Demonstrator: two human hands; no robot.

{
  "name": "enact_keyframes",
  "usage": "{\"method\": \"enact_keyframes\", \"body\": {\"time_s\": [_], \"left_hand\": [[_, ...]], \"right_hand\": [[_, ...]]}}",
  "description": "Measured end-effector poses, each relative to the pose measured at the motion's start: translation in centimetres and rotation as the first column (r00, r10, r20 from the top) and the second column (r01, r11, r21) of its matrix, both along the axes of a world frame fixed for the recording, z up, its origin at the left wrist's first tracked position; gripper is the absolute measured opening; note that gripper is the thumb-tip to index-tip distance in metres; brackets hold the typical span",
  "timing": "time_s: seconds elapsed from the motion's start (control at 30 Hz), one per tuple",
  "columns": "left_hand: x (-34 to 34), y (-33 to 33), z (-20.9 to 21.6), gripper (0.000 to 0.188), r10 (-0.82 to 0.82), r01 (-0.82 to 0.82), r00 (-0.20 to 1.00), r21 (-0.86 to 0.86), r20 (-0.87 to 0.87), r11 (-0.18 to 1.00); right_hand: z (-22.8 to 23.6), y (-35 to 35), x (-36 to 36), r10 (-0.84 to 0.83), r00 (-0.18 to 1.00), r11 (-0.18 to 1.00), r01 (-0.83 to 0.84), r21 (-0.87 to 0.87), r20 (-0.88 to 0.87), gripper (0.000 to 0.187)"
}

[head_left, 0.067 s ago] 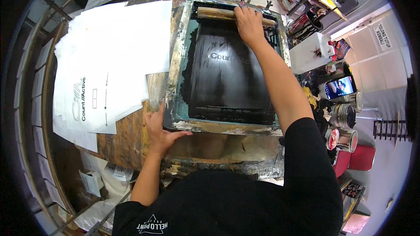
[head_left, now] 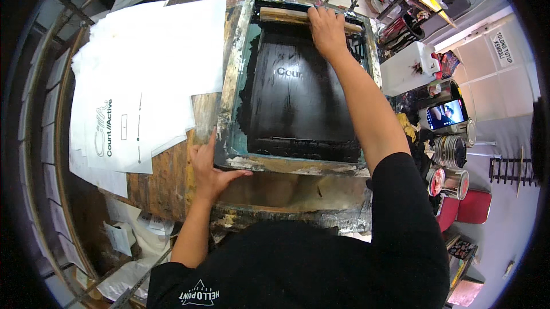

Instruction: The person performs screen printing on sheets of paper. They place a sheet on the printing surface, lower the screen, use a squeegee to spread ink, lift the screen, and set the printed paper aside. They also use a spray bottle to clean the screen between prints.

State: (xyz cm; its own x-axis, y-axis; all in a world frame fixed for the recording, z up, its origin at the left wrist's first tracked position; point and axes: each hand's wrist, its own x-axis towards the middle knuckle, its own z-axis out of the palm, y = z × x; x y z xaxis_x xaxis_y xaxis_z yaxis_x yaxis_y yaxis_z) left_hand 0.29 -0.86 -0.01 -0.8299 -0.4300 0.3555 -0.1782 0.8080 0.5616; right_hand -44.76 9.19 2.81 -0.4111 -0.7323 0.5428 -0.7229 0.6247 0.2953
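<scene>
Right hand [head_left: 327,29] grips the long, ink-stained wooden squeegee [head_left: 289,17] at twelve o'clock in the paint-smeared rectangular screen frame [head_left: 286,166]; left hand [head_left: 209,172], thumb and finger spread wide, steadies its seven-o'clock corner. Should that corner slip, the glossy black ink [head_left: 298,103] could smear!

A lit phone [head_left: 446,114] sits among metal cans [head_left: 456,183] near a pale wall [head_left: 504,223].

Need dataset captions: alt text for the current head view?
A person's right hand grips a wooden squeegee at the far end of a screen frame spread with black ink; the left hand rests at the frame's near left corner. White sheets lie to the left on a worn wooden table.
</scene>
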Motion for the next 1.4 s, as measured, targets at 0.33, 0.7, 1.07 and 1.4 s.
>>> {"method": "enact_keyframes", "body": {"time_s": [0.33,0.7,1.07,1.4], "left_hand": [[-0.2,0.0,-0.5,0.119,-0.016,0.013,0.993,-0.025,-0.114,1.0],[0.2,0.7,0.2,0.115,0.045,-0.045,0.999,0.007,-0.015,0.999],[0.1,0.1,-1.2,0.113,0.09,-0.079,0.991,-0.106,0.096,0.991],[0.2,-0.1,-0.5,0.116,0.072,-0.06,0.987,-0.086,0.141,0.994]], "right_hand": [[1.6,5.8,10.8,-0.012,0.989,0.998,0.003,0.056,0.15,0.021],[5.2,14.8,26.2,0.013,0.909,0.988,-0.076,0.136,0.416,0.034],[5.2,15.0,26.2,0.031,0.801,0.978,-0.147,0.147,0.598,0.057],[2.8,10.4,19.8,0.044,0.894,0.99,-0.1,0.102,0.447,0.046]]}}
